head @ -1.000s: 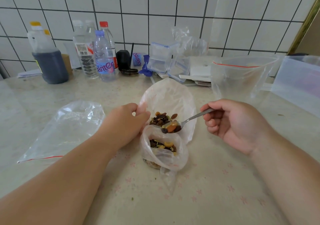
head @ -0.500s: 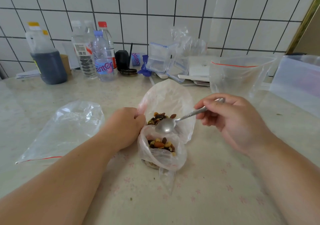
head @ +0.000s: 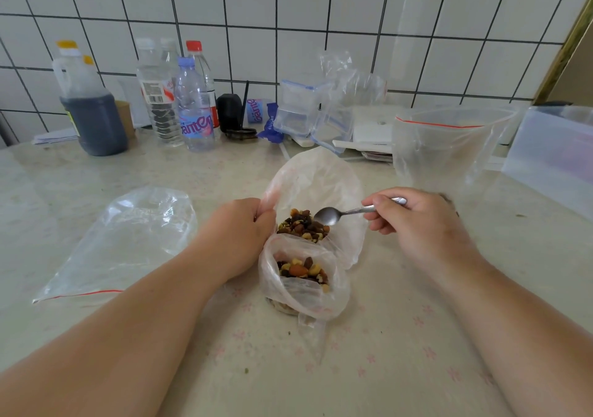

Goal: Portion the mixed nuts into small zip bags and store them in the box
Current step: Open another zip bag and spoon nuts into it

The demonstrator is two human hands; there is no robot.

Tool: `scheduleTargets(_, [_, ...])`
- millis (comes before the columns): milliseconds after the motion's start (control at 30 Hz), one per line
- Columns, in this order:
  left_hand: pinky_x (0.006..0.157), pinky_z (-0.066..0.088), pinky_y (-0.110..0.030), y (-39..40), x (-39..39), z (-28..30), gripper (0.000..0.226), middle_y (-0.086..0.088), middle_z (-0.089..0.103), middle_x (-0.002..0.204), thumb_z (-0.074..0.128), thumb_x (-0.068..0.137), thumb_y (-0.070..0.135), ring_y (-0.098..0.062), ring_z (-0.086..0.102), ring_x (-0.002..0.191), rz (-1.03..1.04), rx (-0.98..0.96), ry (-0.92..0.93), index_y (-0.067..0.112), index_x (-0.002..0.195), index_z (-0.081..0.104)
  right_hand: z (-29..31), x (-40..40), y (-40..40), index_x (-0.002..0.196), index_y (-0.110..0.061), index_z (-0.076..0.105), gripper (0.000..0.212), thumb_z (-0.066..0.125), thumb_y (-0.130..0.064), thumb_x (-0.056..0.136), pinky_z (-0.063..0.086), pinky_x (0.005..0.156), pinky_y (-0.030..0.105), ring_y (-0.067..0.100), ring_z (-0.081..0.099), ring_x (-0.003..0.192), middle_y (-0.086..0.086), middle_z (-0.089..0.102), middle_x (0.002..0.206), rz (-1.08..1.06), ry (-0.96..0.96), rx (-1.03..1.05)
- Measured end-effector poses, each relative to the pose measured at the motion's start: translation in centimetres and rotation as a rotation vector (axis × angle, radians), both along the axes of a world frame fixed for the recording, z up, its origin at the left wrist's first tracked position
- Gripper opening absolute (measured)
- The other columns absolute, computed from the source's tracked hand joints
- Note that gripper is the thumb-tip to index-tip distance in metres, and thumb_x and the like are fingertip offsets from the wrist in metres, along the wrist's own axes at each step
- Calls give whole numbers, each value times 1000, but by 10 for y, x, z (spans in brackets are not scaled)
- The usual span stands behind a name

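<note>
The spoon (head: 333,215) is empty now. A second ago it carried a heap of nuts over the near bag; half a second ago its bowl was tipped down at that bag's mouth; now it has swung back to the far side and hangs just above the nut pile (head: 303,225) in the large supply bag (head: 316,179), bowl clean and level. So one scoop has gone in, and the right hand (head: 417,224) is lining up for another.

That right hand pinches the spoon's handle between thumb and curled fingers, to the right of the supply bag. The left hand (head: 239,233) has barely shifted: its fingers are curled round the supply bag's left rim, holding the mouth open.

The small bag (head: 303,282) stands just nearer than the supply bag, touching it, mouth open upward. The nuts in it (head: 303,270) now show an almond on top, and the layer looks a little fuller than before. It is probably only partly filled, so more scoops seem due before sealing.

An open zip bag (head: 449,147) with a red stripe stands far right on the counter (head: 401,352), and another flat one (head: 118,240) lies at the left. The translucent box (head: 555,157) sits at the far right edge, well apart from the filling, with nothing visibly stored in it yet.
</note>
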State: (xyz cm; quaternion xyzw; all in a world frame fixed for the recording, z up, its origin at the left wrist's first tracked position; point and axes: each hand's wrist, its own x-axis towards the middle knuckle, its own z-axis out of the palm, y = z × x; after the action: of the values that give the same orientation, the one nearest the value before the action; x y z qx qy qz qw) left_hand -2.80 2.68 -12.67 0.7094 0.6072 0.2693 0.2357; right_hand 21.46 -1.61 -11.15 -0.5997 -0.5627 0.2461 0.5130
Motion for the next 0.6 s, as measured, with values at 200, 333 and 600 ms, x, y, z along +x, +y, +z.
scheduleTargets(200, [70, 54, -36, 2, 0, -2, 38, -3, 71, 76, 47, 105, 40, -23, 67, 74, -16, 5, 8, 19, 82, 69, 0, 4, 3, 76, -17, 76, 25, 56, -10, 88, 50, 57, 22, 9, 62, 59, 3, 74, 70, -56, 192, -58])
scheduleTargets(333, [65, 48, -32, 3, 2, -3, 36, 0, 69, 78, 46, 107, 40, -18, 64, 73, -40, 17, 15, 21, 83, 66, -8, -5, 7, 78, -13, 76, 24, 57, -9, 90, 49, 61, 27, 11, 63, 62, 5, 74, 71, 23, 285, -148])
scheduleTargets(600, [69, 51, -35, 6, 1, -5, 35, -3, 71, 81, 49, 103, 41, -22, 67, 77, -20, 0, -23, 18, 87, 70, -5, -6, 12, 82, -4, 72, 22, 53, -6, 93, 46, 44, 17, 7, 58, 47, 3, 68, 60, -39, 583, -290])
